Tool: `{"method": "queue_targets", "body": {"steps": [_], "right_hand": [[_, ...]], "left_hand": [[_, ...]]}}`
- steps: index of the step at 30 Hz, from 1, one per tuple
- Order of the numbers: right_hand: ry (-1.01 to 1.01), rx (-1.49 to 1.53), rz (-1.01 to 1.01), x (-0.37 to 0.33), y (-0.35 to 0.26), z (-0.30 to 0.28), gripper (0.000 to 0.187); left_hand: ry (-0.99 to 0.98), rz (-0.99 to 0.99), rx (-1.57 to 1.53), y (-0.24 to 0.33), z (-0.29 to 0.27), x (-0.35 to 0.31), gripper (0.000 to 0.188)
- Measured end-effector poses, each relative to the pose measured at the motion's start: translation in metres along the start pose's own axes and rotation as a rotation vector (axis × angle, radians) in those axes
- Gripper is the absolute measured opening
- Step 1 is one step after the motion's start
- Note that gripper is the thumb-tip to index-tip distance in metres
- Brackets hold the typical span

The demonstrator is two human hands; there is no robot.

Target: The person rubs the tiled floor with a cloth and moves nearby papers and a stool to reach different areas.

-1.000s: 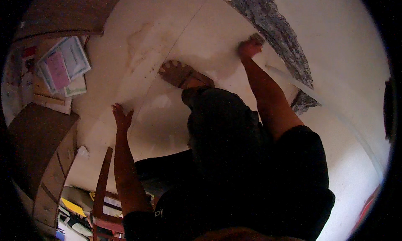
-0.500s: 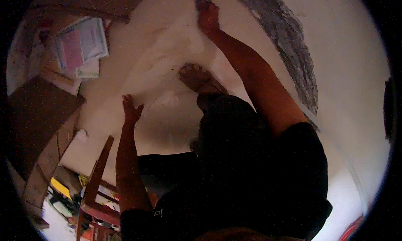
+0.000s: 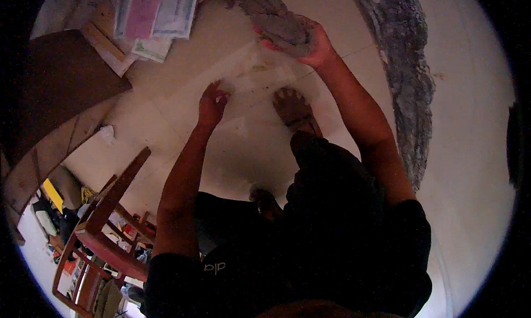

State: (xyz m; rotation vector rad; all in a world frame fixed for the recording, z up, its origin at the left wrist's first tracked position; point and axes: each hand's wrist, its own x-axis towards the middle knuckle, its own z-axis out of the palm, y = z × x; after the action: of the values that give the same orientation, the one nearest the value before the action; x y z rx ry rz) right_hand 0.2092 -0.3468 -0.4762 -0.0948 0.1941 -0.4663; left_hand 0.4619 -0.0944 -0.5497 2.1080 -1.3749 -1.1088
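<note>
My right hand (image 3: 321, 44) holds a folded, dirty grey cloth (image 3: 285, 30) from beneath, raised above the pale tiled floor (image 3: 177, 113). The fingertips show along the cloth's near edge, and its far end spreads toward the top of the view. My left hand (image 3: 212, 103) hovers low over the floor, left of my bare foot (image 3: 292, 107). Its fingers are loosely bent and the thumb stands apart, with nothing plain to see in them. Wet-looking smears and yellowish stains mark the tiles between both hands.
A grey mottled strip (image 3: 410, 74) borders the floor at right, beside a pale wall (image 3: 470, 124). Certificate-like papers (image 3: 157, 14) lie far left near dark brown furniture (image 3: 61, 85). A reddish wooden chair (image 3: 108, 246) stands lower left, with mixed clutter (image 3: 55, 207) behind it.
My right hand has lifted the cloth from the floor and turned so that more of it shows. My left hand has moved right and farther out, its fingers more bent. The view has shifted.
</note>
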Motion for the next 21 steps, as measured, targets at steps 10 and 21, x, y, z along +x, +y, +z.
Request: {"method": "queue_targets", "body": {"steps": [10,21], "right_hand": [[0.633,-2.817,-0.737,-0.059,-0.050,-0.139,0.063],[0.148,-2.208,-0.251,0.053,0.138,-0.124,0.050]], "left_hand": [[0.027,-0.272,0.565,-0.120,-0.044,-0.071,0.087],[-0.028,-0.095,0.528,-0.162,-0.040,-0.076,0.085]]}}
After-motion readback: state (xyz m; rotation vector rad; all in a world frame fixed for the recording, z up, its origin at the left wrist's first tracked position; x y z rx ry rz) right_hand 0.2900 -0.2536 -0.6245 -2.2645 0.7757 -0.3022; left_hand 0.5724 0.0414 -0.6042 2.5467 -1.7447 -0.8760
